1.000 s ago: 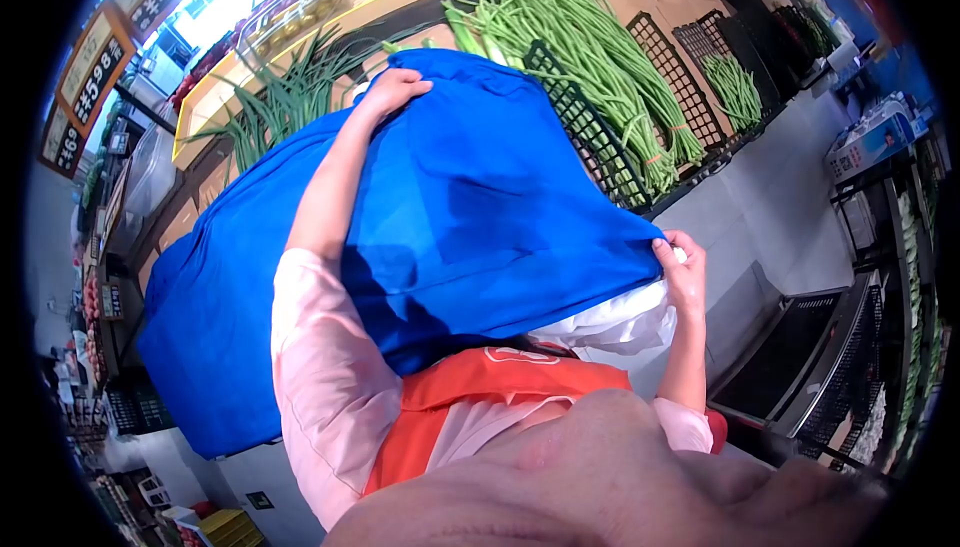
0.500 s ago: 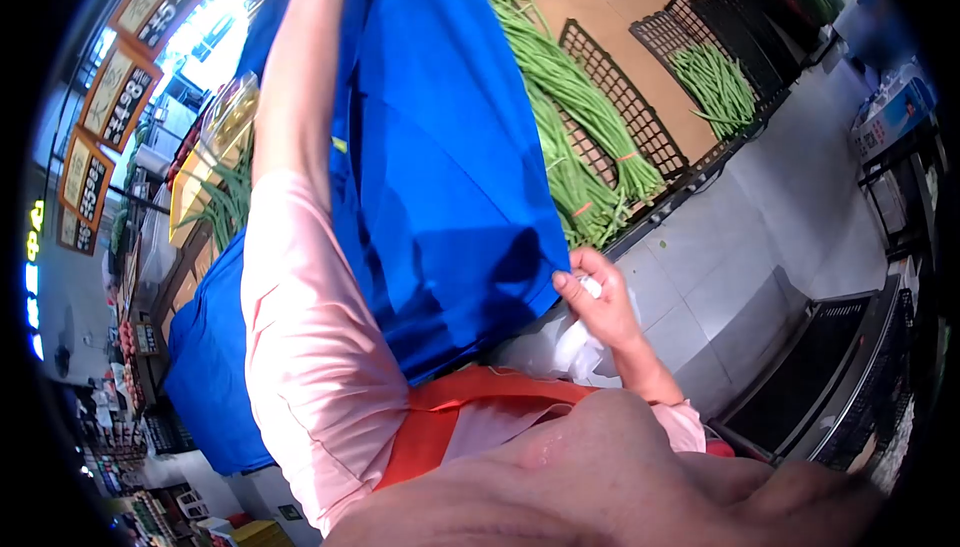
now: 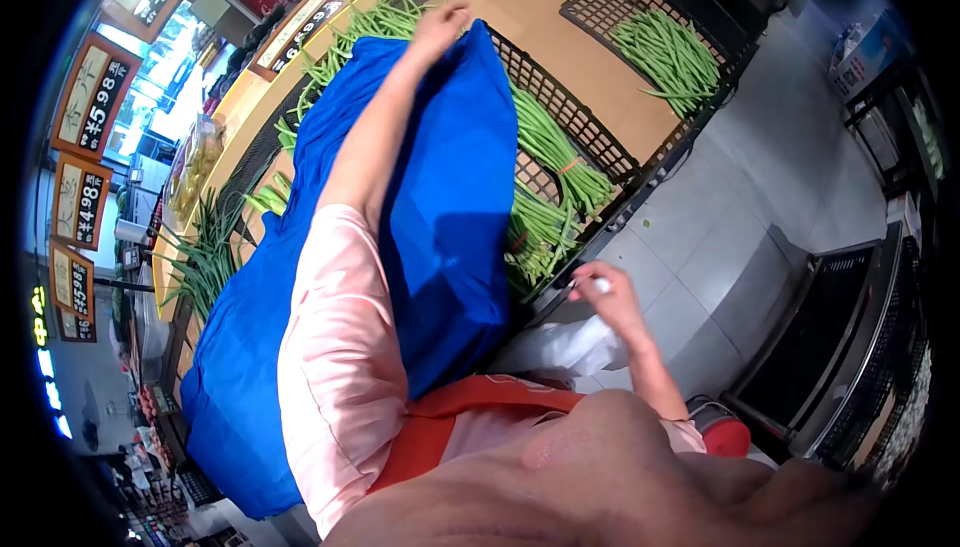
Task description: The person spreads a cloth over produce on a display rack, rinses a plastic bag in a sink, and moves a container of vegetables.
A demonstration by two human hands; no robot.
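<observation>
A blue cloth [image 3: 455, 157] is spread over green long beans [image 3: 560, 152] in a black crate, with bean ends showing past its far and right edges. My left hand [image 3: 440, 29] is stretched out at the cloth's far edge. Its fingers reach past the fabric, with nothing visible in them. My right hand [image 3: 610, 297] is beside the stand's near corner, its fingers curled around something white. A white plastic bag [image 3: 570, 347] hangs below that hand and appears to be what it grips. The cloth's near end drapes down on the left side.
Another black crate [image 3: 600, 9] holds a smaller pile of green beans [image 3: 668, 59]. Dark green chives [image 3: 208, 252] lie on the left, near price signs [image 3: 90, 102]. Grey floor tiles [image 3: 715, 237] run along the right, by a black rack [image 3: 815, 327].
The raised blue cloth has come down over the beans. My left hand has come into view at its far edge. My right hand has let go of the cloth's near corner.
</observation>
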